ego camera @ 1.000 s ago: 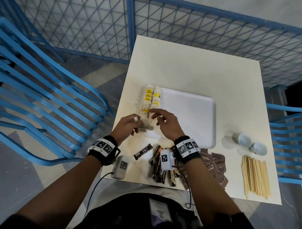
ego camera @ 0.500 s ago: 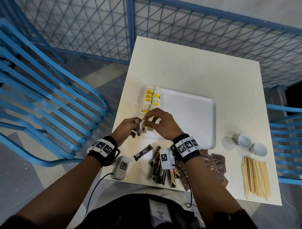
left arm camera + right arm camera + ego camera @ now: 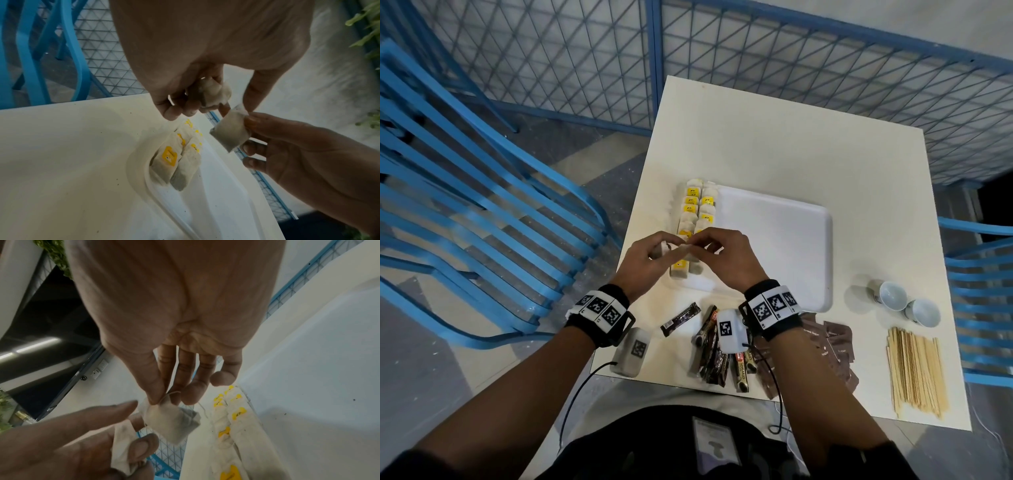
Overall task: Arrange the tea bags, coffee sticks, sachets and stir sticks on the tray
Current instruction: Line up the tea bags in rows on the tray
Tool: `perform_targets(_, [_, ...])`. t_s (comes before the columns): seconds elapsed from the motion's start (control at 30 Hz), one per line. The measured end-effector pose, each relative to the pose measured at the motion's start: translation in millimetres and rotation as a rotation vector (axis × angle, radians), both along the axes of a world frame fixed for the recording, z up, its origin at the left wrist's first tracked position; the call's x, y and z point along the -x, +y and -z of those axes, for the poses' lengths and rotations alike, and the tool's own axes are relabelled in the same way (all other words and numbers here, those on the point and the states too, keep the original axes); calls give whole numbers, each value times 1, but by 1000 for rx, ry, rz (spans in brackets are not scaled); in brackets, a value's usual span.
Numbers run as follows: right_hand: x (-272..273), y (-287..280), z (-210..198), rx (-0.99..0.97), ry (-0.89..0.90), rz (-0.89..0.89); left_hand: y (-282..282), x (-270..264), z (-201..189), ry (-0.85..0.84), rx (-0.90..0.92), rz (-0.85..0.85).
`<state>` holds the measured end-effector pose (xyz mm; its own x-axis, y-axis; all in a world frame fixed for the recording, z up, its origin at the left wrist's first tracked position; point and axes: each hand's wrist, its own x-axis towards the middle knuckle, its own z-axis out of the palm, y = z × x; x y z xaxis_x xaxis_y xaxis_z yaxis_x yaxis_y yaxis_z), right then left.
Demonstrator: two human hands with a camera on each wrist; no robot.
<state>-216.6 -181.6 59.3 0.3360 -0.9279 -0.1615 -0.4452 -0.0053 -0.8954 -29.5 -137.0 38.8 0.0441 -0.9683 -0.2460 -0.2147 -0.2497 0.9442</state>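
A white tray (image 3: 774, 240) lies mid-table, with two rows of yellow-tagged tea bags (image 3: 697, 212) along its left edge. Both hands meet above the near end of those rows. My left hand (image 3: 666, 250) curls its fingers round a small bunch of tea bags (image 3: 213, 94). My right hand (image 3: 697, 244) pinches one tea bag (image 3: 172, 420) between thumb and forefinger, right beside the left fingertips. That same pinched bag (image 3: 228, 134) hangs over the rows. Coffee sticks (image 3: 712, 353), brown sachets (image 3: 835, 346) and wooden stir sticks (image 3: 916, 370) lie along the table's near edge.
Two small white cups (image 3: 907, 305) stand right of the tray, above the stir sticks. One coffee stick (image 3: 680, 318) lies apart, left of the pile. Blue slatted chairs (image 3: 482, 205) flank the table on both sides, and a blue mesh fence (image 3: 791, 68) runs behind.
My right hand came over from above the rows to the left hand and closed thumb and forefinger on a tea bag. Both hands rose slightly over the rows.
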Motion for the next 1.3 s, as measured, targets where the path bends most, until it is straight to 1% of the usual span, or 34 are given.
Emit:
perform_targets(0.13, [2, 1, 1, -7, 2, 11, 1, 3, 6, -70, 54, -60])
perform_targets(0.2, [4, 2, 3, -31, 31, 4, 0, 2, 9, -62, 51, -82])
perform_targets(0.33, [4, 6, 4, -58, 158, -47, -2, 1, 10, -32, 5, -118])
perform_targets(0.37, [3, 7, 4, -51, 160, -46, -2, 1, 10, -33, 0, -120])
perform_targets(0.53, [1, 7, 4, 52, 80, 34, 0, -1, 11, -36, 2, -87])
perform_targets(0.67, [0, 3, 7, 60, 40, 36, 0, 1, 10, 9, -20, -82])
perform_targets(0.8, [0, 2, 9, 73, 11, 82, -1, 2, 13, 22, -52, -70])
perform_targets(0.93, [2, 3, 7, 40, -3, 95, -1, 2, 15, 26, -84, -114])
perform_targets(1.0, [3, 3, 6, 31, -6, 99, -1, 1, 17, 1, -92, -121])
perform_targets(1.1, [4, 2, 6, 37, -23, 115, -1, -2, 25, -87, -102, -114])
perform_targets(1.17, [4, 2, 6, 38, -29, 120, 0, -2, 27, -106, -108, -133])
perform_targets(1.3, [3, 2, 7, 65, -13, 117, -1, 1, 14, -19, -69, -129])
